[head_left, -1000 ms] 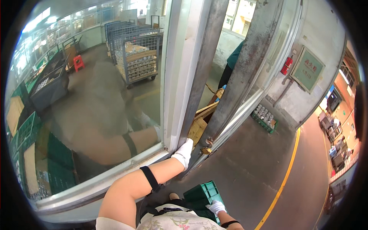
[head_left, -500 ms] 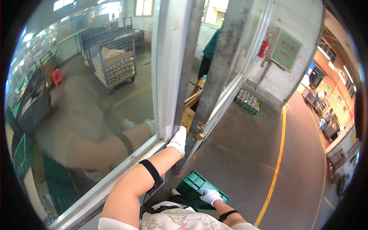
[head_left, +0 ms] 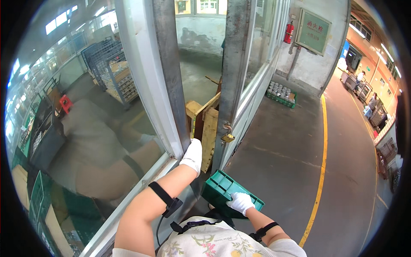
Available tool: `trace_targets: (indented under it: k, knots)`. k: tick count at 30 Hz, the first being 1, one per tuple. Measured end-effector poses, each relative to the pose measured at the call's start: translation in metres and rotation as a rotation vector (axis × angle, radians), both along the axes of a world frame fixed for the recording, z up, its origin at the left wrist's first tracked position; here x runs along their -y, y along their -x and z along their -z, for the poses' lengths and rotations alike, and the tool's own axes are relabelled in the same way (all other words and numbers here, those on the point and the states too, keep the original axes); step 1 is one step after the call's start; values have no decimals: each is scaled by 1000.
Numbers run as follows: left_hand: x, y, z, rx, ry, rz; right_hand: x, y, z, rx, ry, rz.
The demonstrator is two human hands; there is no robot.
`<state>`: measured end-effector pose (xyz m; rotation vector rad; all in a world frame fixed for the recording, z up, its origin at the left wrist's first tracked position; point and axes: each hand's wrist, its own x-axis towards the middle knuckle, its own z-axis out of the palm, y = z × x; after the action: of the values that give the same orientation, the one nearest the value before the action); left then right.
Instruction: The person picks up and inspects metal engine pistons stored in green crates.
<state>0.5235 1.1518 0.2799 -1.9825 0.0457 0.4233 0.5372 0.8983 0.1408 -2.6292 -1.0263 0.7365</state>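
Observation:
My left hand [head_left: 192, 156], in a white glove, is closed against the metal edge of a glazed door [head_left: 168, 68]. Its fingertips are partly hidden by that edge. Low on the right, my gloved right hand [head_left: 241, 202] grips the rim of a green plastic crate [head_left: 217, 187], held tilted beside my body; only part of its inside shows. Between the door and a worn metal post [head_left: 236, 55] is a gap. A brass padlock [head_left: 227, 138] hangs on the post. Wooden boards or a box [head_left: 209, 137] stand just inside the gap.
A green tray of metal parts [head_left: 281, 94] sits on the floor by the far wall, under a fire extinguisher [head_left: 289, 32] and a green wall cabinet [head_left: 313, 31]. A yellow floor line [head_left: 318, 184] runs along the right. Behind the glass stands a wire cage cart [head_left: 112, 70].
The door edge has moved left with my left hand on it, and the gap is wider. More of the wooden boards shows. The crate stays in my right hand.

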Motion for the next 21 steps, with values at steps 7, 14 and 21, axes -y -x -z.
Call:
trace_targets:
  k: [7,14,21]
  knots:
    - [-11,74,22,3,76,-159,-79,-3,-9,-18,-15,-127]
    - [12,164,-19,141,334,-369,-148,-28,-23,-82,20,-313]
    - [21,219,-8,436,374,-807,-225,-42,-3,-113,-91,-591]
